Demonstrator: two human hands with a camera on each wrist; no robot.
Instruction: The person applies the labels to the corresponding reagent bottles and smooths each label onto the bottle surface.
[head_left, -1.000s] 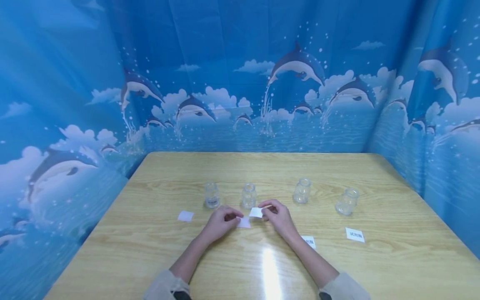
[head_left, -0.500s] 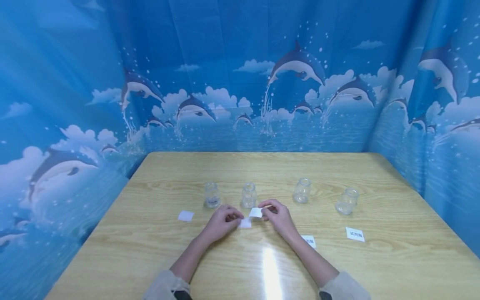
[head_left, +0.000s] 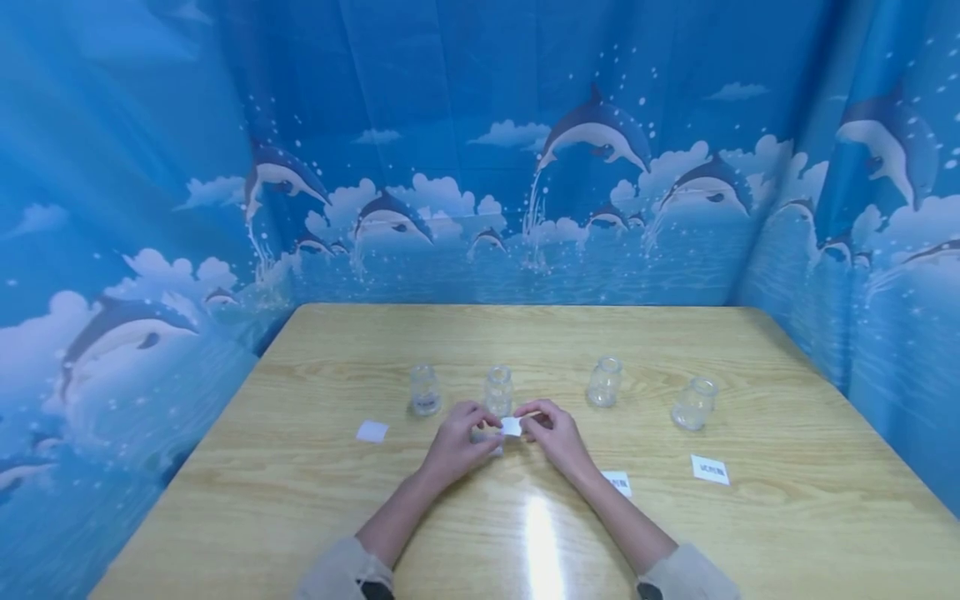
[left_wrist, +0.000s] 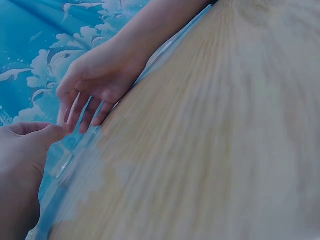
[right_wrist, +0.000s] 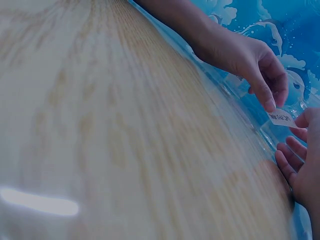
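Between my hands is a small white paper label (head_left: 512, 427), held up just in front of a clear glass bottle (head_left: 498, 393). My right hand (head_left: 555, 433) pinches its right end between thumb and index finger, the other fingers loosely bent. At the opposite end, the thumb and forefinger of my left hand (head_left: 461, 440) pinch the edge. Dark printed characters show on the label (right_wrist: 281, 119) in the right wrist view, and it bows slightly. A pale paper piece (head_left: 498, 451) lies on the table, partly hidden by my left hand.
Another glass bottle (head_left: 425, 392) with dark print near its base stands left; two more, a bottle (head_left: 603, 382) and a tilted-looking bottle (head_left: 693, 404), stand right. On the wooden table (head_left: 375, 350) lie a blank paper (head_left: 372, 432), a printed label (head_left: 709, 469) and a partly covered label (head_left: 617, 482).
My left hand has moved right and slightly up, from the paper piece on the table to the held label's left edge. The right hand has stayed nearly still.
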